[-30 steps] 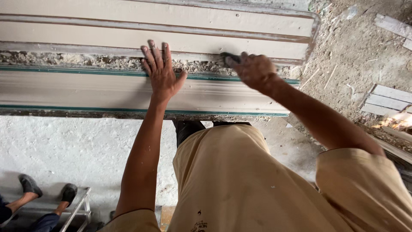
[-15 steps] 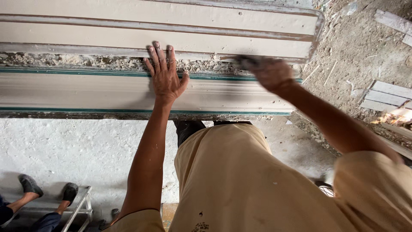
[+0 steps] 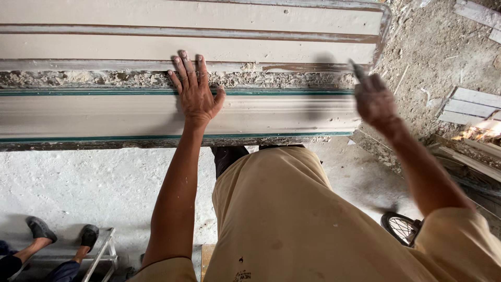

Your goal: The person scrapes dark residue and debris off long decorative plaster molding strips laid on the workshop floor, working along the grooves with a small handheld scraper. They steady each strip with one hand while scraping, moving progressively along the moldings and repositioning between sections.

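Note:
My left hand (image 3: 194,92) lies flat, fingers spread, on a long beige plaster moulding (image 3: 104,112) with a green edge line. Its fingertips reach the crumbly rough strip (image 3: 78,78) between this moulding and a second beige moulding (image 3: 209,31) behind it. My right hand (image 3: 374,99) is blurred, raised near the right end of the mouldings, and closed around a small dark tool (image 3: 357,69) whose tip sticks up. What kind of tool it is I cannot make out.
Below the mouldings is a white dusty floor (image 3: 78,183). Another person's feet in dark shoes (image 3: 40,228) rest by a metal frame (image 3: 102,250) at the lower left. Debris, stacked white boards (image 3: 467,107) and a small wheel (image 3: 404,227) lie to the right.
My right hand has swept to the right along the gap with the tool, from mid-moulding to its right end. My left hand has stayed pressed on the front moulding.

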